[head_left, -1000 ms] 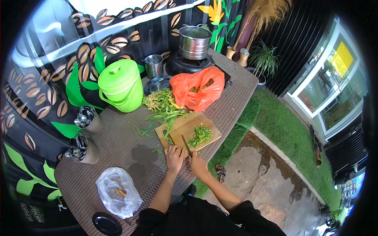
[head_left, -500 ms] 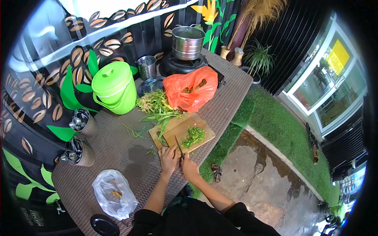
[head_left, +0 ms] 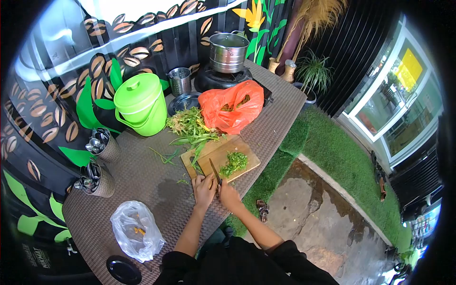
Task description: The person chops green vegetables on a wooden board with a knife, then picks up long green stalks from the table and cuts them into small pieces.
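Observation:
My right hand (head_left: 229, 195) is closed around the handle of a knife (head_left: 214, 170), whose blade points away from me over the wooden cutting board (head_left: 202, 159). Right beside it, my left hand (head_left: 204, 189) rests at the near edge of the board with its fingers bent together; what they hold, if anything, is hidden. A small heap of chopped greens (head_left: 233, 164) lies on the right part of the board. Uncut leafy stalks (head_left: 192, 128) with roots spread over the board's far left corner and the table.
An orange plastic bag (head_left: 231, 109) sits behind the board. A lidded green bucket (head_left: 141, 104), a metal cup (head_left: 180, 81) and a pot (head_left: 228, 53) on a stove stand farther back. Cutlery holders (head_left: 102, 183) and a clear plastic bag (head_left: 136, 232) are at left.
The view has shifted slightly. Both hands stay at the board's near edge with the knife still in my right hand, and the chopped heap looks the same.

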Demonstrator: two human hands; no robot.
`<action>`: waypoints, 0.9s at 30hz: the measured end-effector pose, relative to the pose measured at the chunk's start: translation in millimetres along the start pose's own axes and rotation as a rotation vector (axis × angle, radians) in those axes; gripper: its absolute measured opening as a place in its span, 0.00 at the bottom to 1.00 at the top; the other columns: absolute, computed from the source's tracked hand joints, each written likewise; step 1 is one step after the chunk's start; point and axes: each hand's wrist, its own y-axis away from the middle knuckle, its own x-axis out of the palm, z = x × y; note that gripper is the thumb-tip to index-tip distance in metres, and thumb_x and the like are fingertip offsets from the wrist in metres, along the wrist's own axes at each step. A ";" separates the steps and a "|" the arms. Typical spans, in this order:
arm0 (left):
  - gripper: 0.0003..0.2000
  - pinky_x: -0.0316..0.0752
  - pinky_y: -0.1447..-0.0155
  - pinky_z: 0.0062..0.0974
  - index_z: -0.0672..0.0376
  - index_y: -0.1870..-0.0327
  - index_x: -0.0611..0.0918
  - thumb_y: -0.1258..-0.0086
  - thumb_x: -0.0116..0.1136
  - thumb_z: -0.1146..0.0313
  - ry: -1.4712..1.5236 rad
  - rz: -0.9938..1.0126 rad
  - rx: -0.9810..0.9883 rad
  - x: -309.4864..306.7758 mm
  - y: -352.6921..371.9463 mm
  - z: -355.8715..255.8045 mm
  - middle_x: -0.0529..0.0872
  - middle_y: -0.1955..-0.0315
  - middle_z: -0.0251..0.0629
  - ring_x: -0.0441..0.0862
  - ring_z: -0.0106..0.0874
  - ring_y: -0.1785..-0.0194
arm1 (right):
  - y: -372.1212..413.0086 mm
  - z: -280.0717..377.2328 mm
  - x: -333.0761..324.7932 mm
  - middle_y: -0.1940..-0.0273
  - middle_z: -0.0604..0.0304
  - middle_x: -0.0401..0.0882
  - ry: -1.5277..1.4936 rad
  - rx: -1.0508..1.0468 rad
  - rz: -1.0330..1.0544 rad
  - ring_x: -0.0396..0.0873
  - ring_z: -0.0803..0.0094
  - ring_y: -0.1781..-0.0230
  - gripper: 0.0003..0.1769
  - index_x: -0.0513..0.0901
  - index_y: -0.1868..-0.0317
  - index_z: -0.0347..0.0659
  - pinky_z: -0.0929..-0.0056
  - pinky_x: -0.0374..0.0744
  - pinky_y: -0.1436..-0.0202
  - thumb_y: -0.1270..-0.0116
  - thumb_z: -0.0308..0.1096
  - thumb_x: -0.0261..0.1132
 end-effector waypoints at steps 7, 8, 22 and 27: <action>0.12 0.65 0.48 0.34 0.54 0.59 0.85 0.46 0.66 0.72 0.011 -0.028 -0.054 3.4 1.8 8.2 0.83 0.73 0.34 0.73 0.34 0.58 | 11.2 -12.6 -7.8 0.70 0.35 0.80 0.094 -0.100 -0.010 0.79 0.36 0.67 0.18 0.64 0.50 0.33 0.44 0.77 0.62 0.30 0.40 0.51; 0.11 0.63 0.46 0.35 0.54 0.60 0.85 0.46 0.66 0.72 0.038 -0.002 -0.093 1.5 0.4 7.6 0.83 0.71 0.33 0.72 0.34 0.56 | 19.0 -8.1 -1.0 0.70 0.35 0.80 0.097 -0.053 -0.033 0.79 0.36 0.67 0.18 0.64 0.50 0.33 0.44 0.78 0.62 0.30 0.40 0.51; 0.05 0.61 0.44 0.38 0.59 0.71 0.84 0.46 0.67 0.70 0.059 -0.033 -0.118 -2.1 -3.3 6.2 0.82 0.66 0.31 0.73 0.36 0.54 | 22.2 4.2 19.1 0.67 0.36 0.81 0.125 0.096 -0.041 0.81 0.40 0.65 0.20 0.63 0.47 0.34 0.47 0.79 0.64 0.28 0.42 0.49; 0.04 0.62 0.46 0.36 0.58 0.71 0.84 0.46 0.66 0.70 0.076 -0.031 -0.091 -5.2 -5.2 5.0 0.83 0.67 0.31 0.74 0.35 0.56 | -2.5 1.6 13.0 0.65 0.36 0.81 0.091 0.034 -0.027 0.81 0.40 0.64 0.19 0.63 0.46 0.33 0.47 0.79 0.61 0.30 0.38 0.49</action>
